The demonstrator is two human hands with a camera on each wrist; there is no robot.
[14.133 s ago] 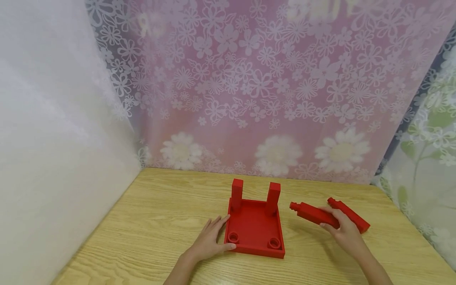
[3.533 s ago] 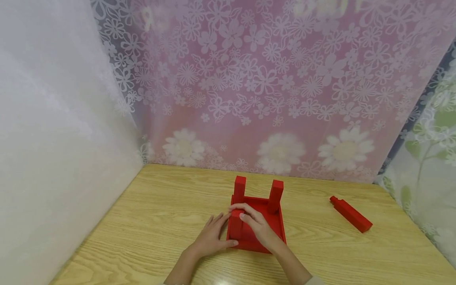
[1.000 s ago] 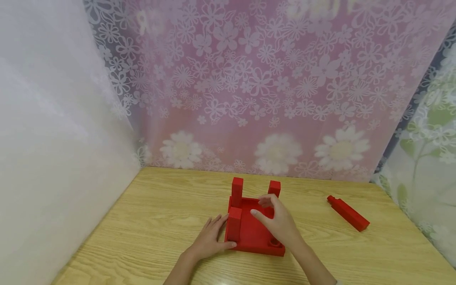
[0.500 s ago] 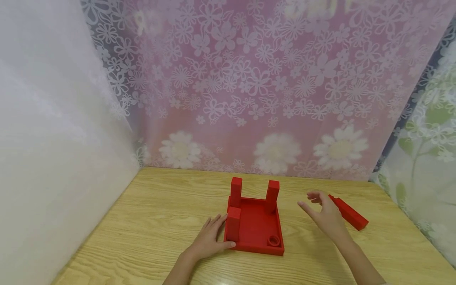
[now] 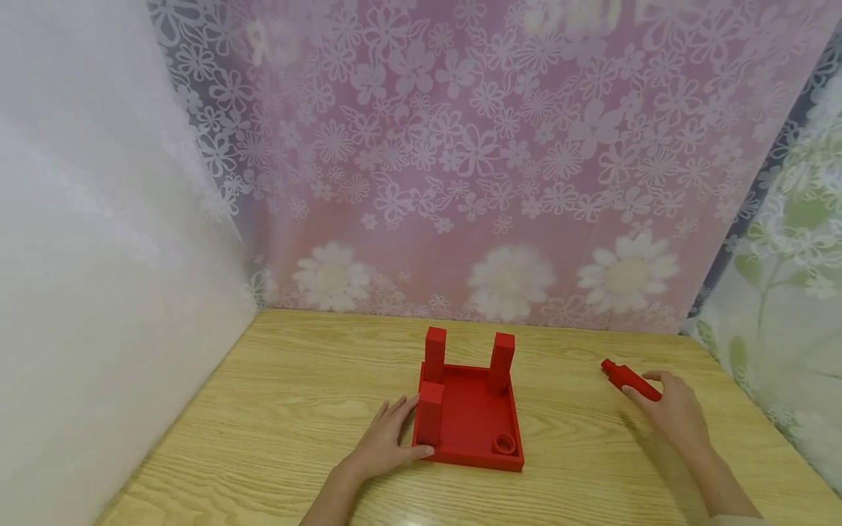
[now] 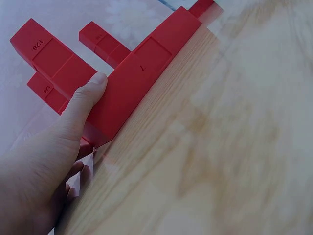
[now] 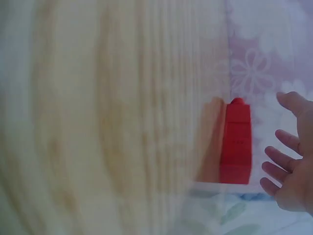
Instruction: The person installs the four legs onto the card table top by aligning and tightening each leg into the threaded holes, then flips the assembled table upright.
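A red shallow base (image 5: 470, 416) with a raised rim lies on the table. Three square red legs stand up from it: far left (image 5: 435, 354), far right (image 5: 502, 361) and near left (image 5: 430, 413). At its near right corner is a round socket (image 5: 504, 444). My left hand (image 5: 384, 446) rests against the base's left edge, thumb on the front rim (image 6: 90, 93). My right hand (image 5: 677, 413) pinches a loose red leg (image 5: 628, 380) with a knobbed end, covering its near part. The right wrist view shows this leg (image 7: 237, 147) apart from spread fingers.
The wood-grain table (image 5: 296, 394) reaches back to a pink flowered curtain (image 5: 427, 183). A white sheet (image 5: 118, 256) hangs along the left, and a green-patterned curtain (image 5: 789, 270) along the right.
Earlier, my right hand set a leg at the base's near left corner, then let go. It has moved right to the loose leg. My left hand has stayed on the base.
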